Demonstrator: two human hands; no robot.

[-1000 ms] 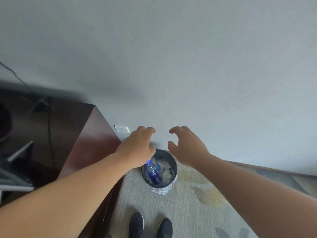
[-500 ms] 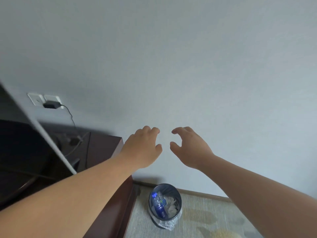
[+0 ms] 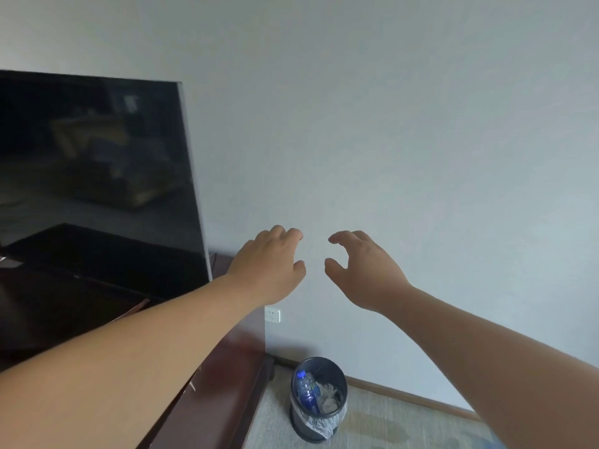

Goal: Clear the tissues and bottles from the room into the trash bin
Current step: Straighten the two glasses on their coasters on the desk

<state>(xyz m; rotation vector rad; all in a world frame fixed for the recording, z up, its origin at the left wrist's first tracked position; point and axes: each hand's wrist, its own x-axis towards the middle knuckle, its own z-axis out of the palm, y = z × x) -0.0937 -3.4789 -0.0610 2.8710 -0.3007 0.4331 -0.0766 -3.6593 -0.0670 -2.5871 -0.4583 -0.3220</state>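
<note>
A plain pale wall (image 3: 405,124) is filling most of the view. At the left, a large dark TV (image 3: 97,176) is standing on a dark wooden desk (image 3: 214,403), which is running from the near left toward the wall. A pale carpet (image 3: 405,426) is lying to the right of the desk.

A person's two bare arms are reaching forward from the near edge. The left hand (image 3: 270,267) and the right hand (image 3: 364,270) are hovering side by side in front of the wall, close but not touching. The fingers of each are loosely curled and spread, and neither hand is holding anything.

A small round bin (image 3: 324,367) with a clear liner is sitting on the carpet, just beside the far right corner of the desk and near the wall. A white socket (image 3: 272,315) is showing on the wall above it.

Inside the bin, a bottle (image 3: 306,392) is leaning against the left side. Its long axis is running nearly upright, with the blue cap pointing up and slightly left. Crumpled tissues (image 3: 329,396) are lying to its right.

The person is probably searching for remaining rubbish. Doing this well means checking the desk and carpet carefully, gripping each item firmly, and releasing it directly above the rim, since the bin looks small and is already filling.
</note>
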